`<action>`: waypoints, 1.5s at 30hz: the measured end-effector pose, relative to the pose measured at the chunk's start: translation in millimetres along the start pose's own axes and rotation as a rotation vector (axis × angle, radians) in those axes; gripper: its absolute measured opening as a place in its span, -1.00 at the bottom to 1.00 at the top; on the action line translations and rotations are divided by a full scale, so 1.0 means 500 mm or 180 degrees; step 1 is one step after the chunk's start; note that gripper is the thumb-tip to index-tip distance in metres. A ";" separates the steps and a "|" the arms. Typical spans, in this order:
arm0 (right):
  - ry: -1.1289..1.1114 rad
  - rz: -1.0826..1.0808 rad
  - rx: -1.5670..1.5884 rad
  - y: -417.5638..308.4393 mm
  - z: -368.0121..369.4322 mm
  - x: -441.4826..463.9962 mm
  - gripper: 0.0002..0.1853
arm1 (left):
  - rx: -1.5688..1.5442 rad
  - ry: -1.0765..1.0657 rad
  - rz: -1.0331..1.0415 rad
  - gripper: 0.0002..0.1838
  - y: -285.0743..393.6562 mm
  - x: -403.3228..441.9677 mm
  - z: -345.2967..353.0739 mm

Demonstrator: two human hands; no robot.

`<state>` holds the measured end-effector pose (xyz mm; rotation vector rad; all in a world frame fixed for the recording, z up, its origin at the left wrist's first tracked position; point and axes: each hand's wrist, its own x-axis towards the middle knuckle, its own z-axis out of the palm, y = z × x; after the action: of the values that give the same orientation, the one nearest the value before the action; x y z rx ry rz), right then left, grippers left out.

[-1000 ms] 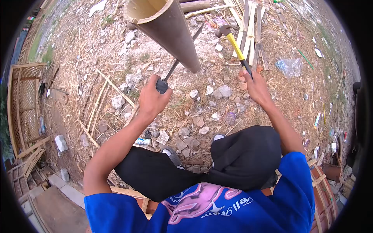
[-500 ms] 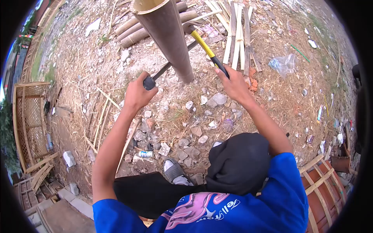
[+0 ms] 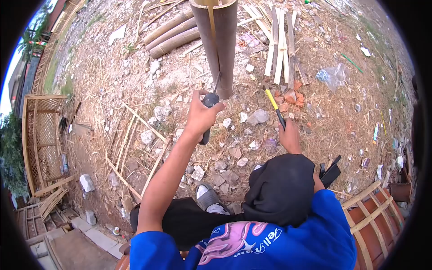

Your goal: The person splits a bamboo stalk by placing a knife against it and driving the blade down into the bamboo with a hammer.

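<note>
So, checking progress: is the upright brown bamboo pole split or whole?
Split along its near side: the brown bamboo pole shows a gap from rim downward.

An outdoor work yard is shown by stony ground (image 3: 335, 135), stacked bamboo poles (image 3: 173, 35) and latticework (image 3: 46, 128) at the ground's left edge.

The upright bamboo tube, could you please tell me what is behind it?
Bamboo poles lying on rubble-strewn ground run behind the bamboo tube from the left. Their right ends are covered by it, as is the ground directly behind, so I cannot see those.
</note>
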<state>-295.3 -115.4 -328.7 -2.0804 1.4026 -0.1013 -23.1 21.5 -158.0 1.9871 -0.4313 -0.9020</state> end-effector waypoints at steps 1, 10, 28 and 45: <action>0.0013 -0.0106 -0.0106 0.029 0.019 -0.006 -0.69 | -0.0447 -0.0036 -0.0183 -0.32 0.000 -0.020 0.028; -0.1703 -0.0099 0.2859 -0.119 -0.024 -0.034 -0.31 | -0.0811 0.0466 0.0781 -0.53 -0.113 -0.060 0.195; -0.2043 0.0182 0.3253 -0.172 -0.063 -0.053 -0.62 | -0.0005 0.0987 0.3635 -0.79 0.143 -0.075 -0.056; -0.1539 0.0257 0.3296 -0.157 -0.048 -0.037 -0.82 | -0.0947 0.2607 -0.1978 -0.47 -0.642 -0.745 -0.121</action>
<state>-248.8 -91.1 -262.6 -1.0814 0.8387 -0.2179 -244.1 456.2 -245.6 2.0224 0.7695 -0.3847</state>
